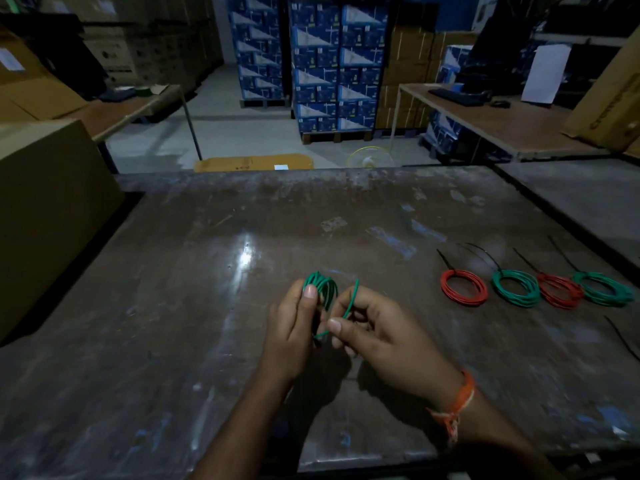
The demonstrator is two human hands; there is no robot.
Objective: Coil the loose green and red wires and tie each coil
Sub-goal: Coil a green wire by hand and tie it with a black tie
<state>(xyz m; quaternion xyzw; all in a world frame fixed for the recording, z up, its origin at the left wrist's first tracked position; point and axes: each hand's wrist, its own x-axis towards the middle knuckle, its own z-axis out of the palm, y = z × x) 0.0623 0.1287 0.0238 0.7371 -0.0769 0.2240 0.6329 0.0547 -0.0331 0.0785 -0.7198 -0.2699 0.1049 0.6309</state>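
Over our worn table (173, 306), our left hand (294, 327) grips the green coil (320, 287); our right hand (377, 337) pinches its loose end (351, 299)

text: none legible | stacked blue-and-white printed cartons (320, 67): print too small and blurred to read | tilted brown cardboard box at far right (609, 95): dark lettering along its side, blurred, unreadable | white sheet (545, 72): no marks discernible
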